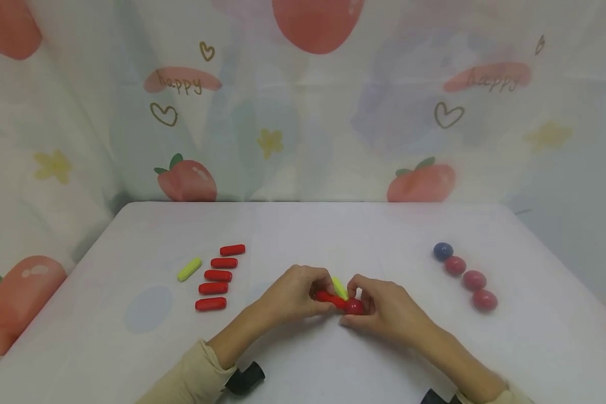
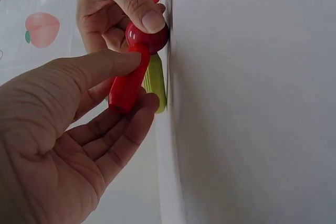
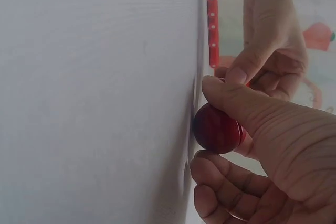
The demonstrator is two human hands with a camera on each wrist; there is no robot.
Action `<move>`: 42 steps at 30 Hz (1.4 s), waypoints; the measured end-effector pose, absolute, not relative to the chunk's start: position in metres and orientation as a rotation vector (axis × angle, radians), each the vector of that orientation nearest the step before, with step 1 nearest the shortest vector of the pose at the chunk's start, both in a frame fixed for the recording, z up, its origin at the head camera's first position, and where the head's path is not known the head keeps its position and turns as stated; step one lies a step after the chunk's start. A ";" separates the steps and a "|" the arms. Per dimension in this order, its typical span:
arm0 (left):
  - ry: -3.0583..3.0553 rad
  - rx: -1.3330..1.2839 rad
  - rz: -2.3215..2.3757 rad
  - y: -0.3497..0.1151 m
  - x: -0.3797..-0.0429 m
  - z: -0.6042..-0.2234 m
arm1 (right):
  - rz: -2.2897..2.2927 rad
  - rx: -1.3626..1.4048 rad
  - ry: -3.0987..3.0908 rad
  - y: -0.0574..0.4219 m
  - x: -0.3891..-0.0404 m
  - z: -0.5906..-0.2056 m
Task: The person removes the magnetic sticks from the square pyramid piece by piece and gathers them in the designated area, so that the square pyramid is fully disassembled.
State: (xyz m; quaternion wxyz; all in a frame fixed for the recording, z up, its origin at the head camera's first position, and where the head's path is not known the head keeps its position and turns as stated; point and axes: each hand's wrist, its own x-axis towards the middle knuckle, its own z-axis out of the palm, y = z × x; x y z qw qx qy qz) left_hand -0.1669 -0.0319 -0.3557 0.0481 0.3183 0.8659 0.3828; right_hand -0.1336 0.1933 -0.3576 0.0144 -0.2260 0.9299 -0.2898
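Note:
Near the middle of the table, my left hand (image 1: 294,296) pinches a short red rod (image 1: 330,298) between thumb and fingers. My right hand (image 1: 391,307) grips a dark red ball (image 1: 354,307) with thumb and fingertips. One end of the red rod meets the ball in the left wrist view. A yellow-green rod (image 2: 155,80) extends from beside the ball, behind the red rod, its near end close to a left fingertip. In the right wrist view the ball (image 3: 216,128) lies between right thumb and fingers, and the red rod is mostly hidden.
On the left, several red rods (image 1: 218,275) lie in a column, with one yellow-green rod (image 1: 189,269) beside them. At the right, a blue ball (image 1: 442,251) and several red balls (image 1: 474,280) form a slanting line. A printed curtain (image 1: 313,140) hangs behind the white table (image 1: 303,235).

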 end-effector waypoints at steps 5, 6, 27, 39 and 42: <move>2.768 0.829 1.170 -0.033 -0.164 -0.354 | -0.871 -0.650 2.890 0.191 -0.132 -0.357; 2.773 0.813 1.198 -0.034 -0.164 -0.353 | -0.874 -0.646 2.887 0.191 -0.132 -0.357; 3.072 0.619 1.482 -0.179 -0.127 -0.343 | -0.899 -0.658 2.883 0.192 -0.133 -0.357; 3.271 0.221 1.041 -0.232 -0.124 -0.352 | -0.902 -0.660 2.874 0.192 -0.133 -0.357; 3.245 0.128 0.921 -0.237 -0.124 -0.353 | -0.901 -0.657 2.878 0.192 -0.132 -0.357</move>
